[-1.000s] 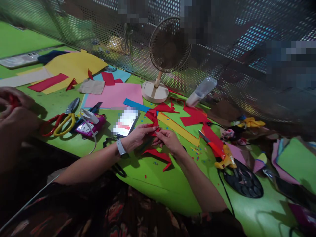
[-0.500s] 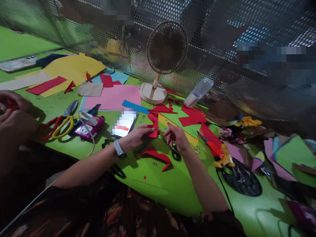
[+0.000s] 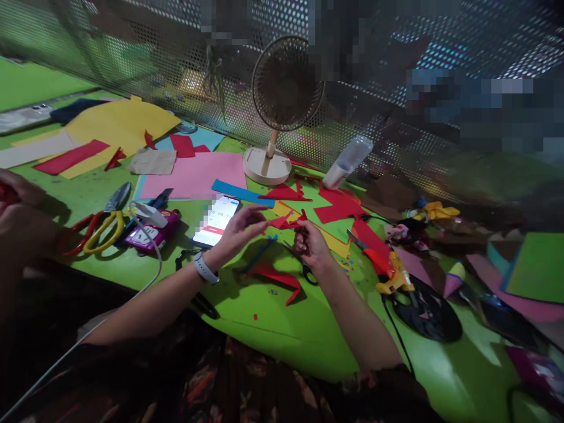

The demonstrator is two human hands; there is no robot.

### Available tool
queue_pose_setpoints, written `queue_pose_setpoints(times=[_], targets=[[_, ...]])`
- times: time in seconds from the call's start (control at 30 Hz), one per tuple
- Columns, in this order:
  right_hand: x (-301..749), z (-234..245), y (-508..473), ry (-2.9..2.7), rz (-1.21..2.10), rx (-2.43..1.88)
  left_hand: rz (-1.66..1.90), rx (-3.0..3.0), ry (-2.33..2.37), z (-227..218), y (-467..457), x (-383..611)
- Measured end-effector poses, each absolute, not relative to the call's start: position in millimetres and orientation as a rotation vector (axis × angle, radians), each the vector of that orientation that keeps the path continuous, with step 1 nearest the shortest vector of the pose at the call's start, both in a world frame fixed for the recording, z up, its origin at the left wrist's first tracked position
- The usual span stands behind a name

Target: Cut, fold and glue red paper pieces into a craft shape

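My left hand (image 3: 240, 232) reaches forward over the green table (image 3: 282, 329) and pinches a small red paper piece (image 3: 282, 222) at its fingertips, the other fingers stretched out. A white watch sits on that wrist. My right hand (image 3: 311, 242) is closed just right of the paper, gripping black scissors (image 3: 304, 271). Their handle shows below the hand and the blades point left toward the paper. A larger red paper scrap (image 3: 277, 276) lies on the table under my hands.
A phone (image 3: 218, 218) and yellow-handled scissors (image 3: 103, 226) lie to the left, a desk fan (image 3: 282, 94) and a plastic bottle (image 3: 348, 161) behind. A glue gun (image 3: 392, 276) and a black disc (image 3: 425, 314) sit right. Coloured sheets lie all around. Another person's hands (image 3: 17, 214) work at far left.
My hands came apart: the left hand lifted with the red paper piece, and the right hand let go of it and now grips the black scissors. The view shifted slightly.
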State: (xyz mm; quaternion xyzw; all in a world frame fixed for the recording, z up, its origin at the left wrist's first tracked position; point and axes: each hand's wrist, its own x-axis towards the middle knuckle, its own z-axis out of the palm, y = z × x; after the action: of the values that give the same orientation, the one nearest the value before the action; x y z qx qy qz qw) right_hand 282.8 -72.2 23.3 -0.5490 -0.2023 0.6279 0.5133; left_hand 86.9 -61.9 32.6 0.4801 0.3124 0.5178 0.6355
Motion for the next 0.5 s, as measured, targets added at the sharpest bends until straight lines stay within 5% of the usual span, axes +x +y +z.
queue_pose_setpoints(times=[0.27,0.5], targets=[[278,27,-79,-0.604,1.513,-1.382,1.258,1.13,0.739,33,-64,92],[287,35,-79,-0.879,1.049,-1.377,1.291,0.617,0.643,15,-42,87]])
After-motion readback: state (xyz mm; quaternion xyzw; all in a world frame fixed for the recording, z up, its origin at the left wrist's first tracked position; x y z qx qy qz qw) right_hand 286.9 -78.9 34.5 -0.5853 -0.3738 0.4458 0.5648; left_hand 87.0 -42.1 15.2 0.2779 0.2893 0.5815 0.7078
